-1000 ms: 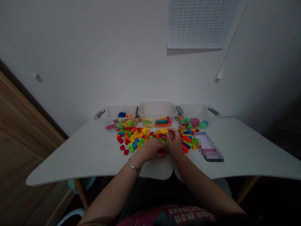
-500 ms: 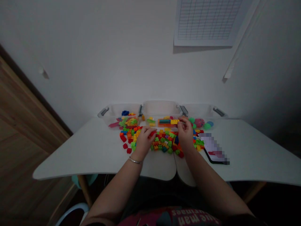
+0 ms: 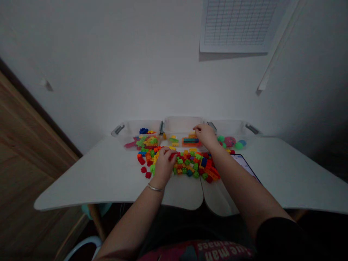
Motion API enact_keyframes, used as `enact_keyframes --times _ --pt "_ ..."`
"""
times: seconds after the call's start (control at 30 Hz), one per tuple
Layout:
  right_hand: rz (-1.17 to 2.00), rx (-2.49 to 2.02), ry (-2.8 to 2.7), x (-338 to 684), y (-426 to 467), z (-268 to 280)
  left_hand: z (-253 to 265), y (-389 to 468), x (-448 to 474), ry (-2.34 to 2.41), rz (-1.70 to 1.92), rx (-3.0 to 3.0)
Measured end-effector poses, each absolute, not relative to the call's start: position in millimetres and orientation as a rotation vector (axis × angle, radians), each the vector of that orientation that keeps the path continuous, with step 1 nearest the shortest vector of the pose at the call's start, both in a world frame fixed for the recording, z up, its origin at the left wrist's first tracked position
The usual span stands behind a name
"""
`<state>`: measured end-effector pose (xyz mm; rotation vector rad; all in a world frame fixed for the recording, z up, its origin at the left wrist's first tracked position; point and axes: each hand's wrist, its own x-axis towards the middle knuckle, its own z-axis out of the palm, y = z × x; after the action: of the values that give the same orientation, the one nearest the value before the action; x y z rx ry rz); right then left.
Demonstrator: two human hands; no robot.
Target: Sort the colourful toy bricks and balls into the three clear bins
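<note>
My left hand (image 3: 164, 164) is low over the pile of toy building bricks (image 3: 187, 165), its fingers closed on a red brick (image 3: 172, 156). My right hand (image 3: 206, 135) reaches over the middle clear plastic bin (image 3: 183, 124). Its fingers are a little apart, and I see no brick between them. Just below its fingertips, inside the bin, are yellow-orange bricks (image 3: 192, 135). An orange piece with a dark teal strip (image 3: 191, 141) shows in the same bin, close to green and yellow bricks (image 3: 174, 140).
The left bin (image 3: 130, 127) contains blue, green and pink pieces. Coloured balls (image 3: 238, 145) are in the right bin (image 3: 228, 126). A phone (image 3: 246, 166) lies partly behind my right forearm on the white table (image 3: 288, 170). The wall stands right behind the bins.
My right hand has moved up and left over the middle bin; the yellow brick it held no longer shows in its fingers. My left hand has barely shifted, staying at the red brick.
</note>
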<state>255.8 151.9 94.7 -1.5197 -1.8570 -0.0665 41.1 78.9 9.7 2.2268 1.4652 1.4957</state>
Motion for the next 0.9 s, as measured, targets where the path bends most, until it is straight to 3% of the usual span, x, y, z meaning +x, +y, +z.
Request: enact_keyframes --times 0.2,0.47,0.67,0.9 --pt "-0.245 -1.704 -2.019 248.6 148.3 92.9 5.9 82.3 40.1 1.45 1.529 2.223" --pt "-0.126 -1.206 -1.749 251.0 127.7 83.1 8.9 80.3 40.0 1.424 1.516 2.253" --pt "0.226 -0.99 -1.459 228.2 89.7 61.0 10.6 78.1 41.1 1.445 1.467 2.274" --pt "0.661 -1.036 -1.346 205.6 64.4 14.2 8.0 78.1 41.1 1.328 1.397 2.387"
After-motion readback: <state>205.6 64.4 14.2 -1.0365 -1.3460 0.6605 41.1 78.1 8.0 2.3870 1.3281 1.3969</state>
